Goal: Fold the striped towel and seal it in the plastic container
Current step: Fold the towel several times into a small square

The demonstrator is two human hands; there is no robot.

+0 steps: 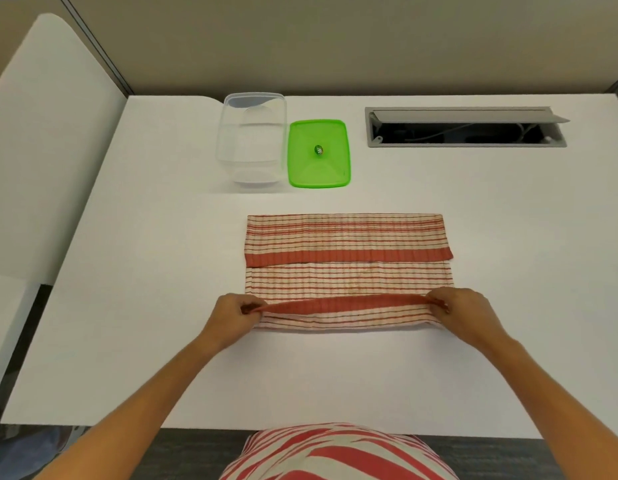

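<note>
From the head camera, looking down over my own arms, I see the striped towel [349, 271] lying flat on the white table [162, 341], straight in front of me. Its far edge is already folded toward me, so a broad red band runs across the middle of the cloth. My left hand [233, 320] pinches the near left corner of the towel, fingers curled tight around the red hem. My right hand [465, 315] does the same at the near right corner, thumb and fingers closed on the fabric. Between my two hands the near edge is lifted off the table and stretched taut, turned over so the red hem hangs above the striped part below it.

Beyond the towel, toward the back of the table, the clear plastic container [251, 142] stands open, with nothing in it that I can make out. Just beside it on its right lies the green lid [318, 153], flat on the table, with a small knob at its centre. The two sit very close; I cannot tell whether they touch. Both are well apart from the towel.

Further right, set into the tabletop, a grey cable hatch [465, 128] stands with its flap raised, and cables show inside.
</note>
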